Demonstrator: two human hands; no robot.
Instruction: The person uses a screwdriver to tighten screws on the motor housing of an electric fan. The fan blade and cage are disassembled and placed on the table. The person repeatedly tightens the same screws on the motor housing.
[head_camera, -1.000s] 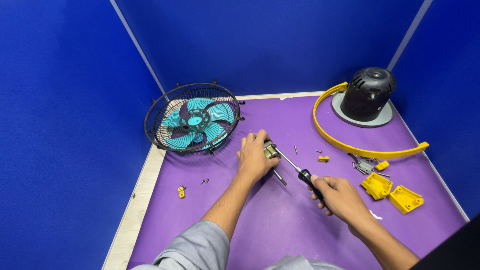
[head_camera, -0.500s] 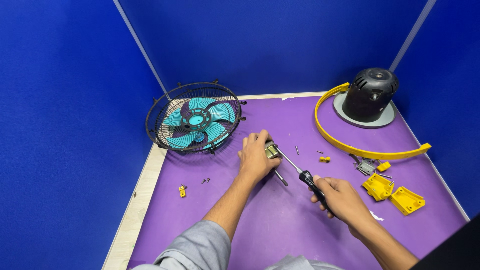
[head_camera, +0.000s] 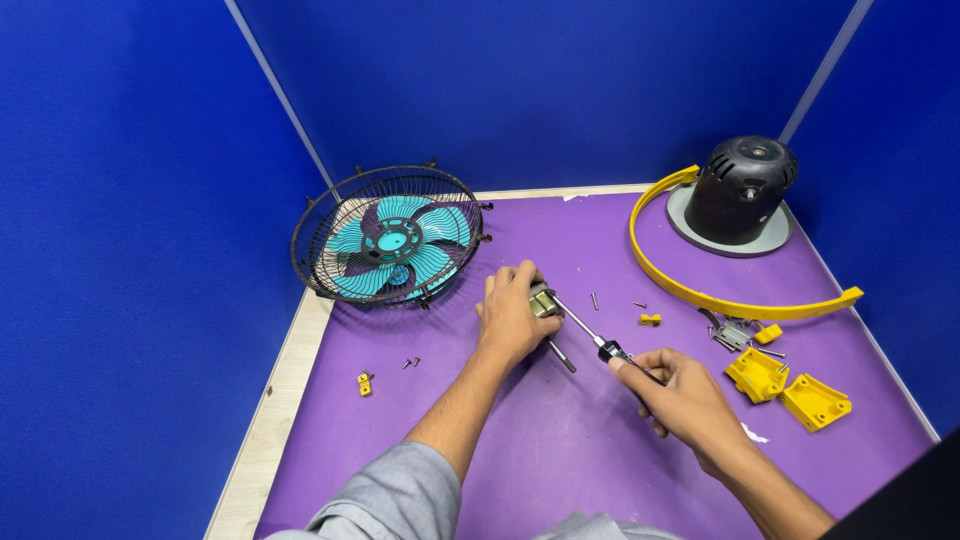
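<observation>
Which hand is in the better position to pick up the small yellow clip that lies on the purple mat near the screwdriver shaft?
Probably the right hand: it is nearer the yellow clip, though it grips the screwdriver. The left hand holds down the small metal part.

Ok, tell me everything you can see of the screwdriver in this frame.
The screwdriver has a slim, bright metal shaft and a black handle, mostly hidden inside the right hand. It lies at a slant just above the purple table, tip up-left, meeting a small metal part that the left hand pins down. The tip type is too small to tell.
</observation>
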